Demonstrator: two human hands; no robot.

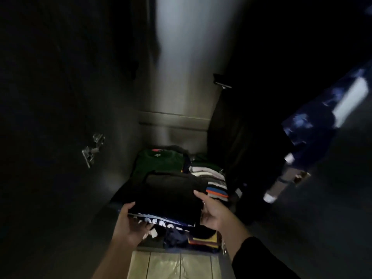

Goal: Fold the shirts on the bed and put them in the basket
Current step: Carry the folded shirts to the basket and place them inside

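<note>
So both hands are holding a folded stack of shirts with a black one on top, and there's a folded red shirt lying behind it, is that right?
Nearly. The left hand and right hand do hold a folded stack with a black shirt on top, but the folded shirt behind it is dark green, not red, as the head view shows.

A dark basket (pixel 120 195) sits on the pale tiled floor (pixel 173 264). Inside, a folded green shirt (pixel 159 164) lies toward twelve o'clock, with a striped stack of folded clothes (pixel 211 178) at two o'clock.
</note>
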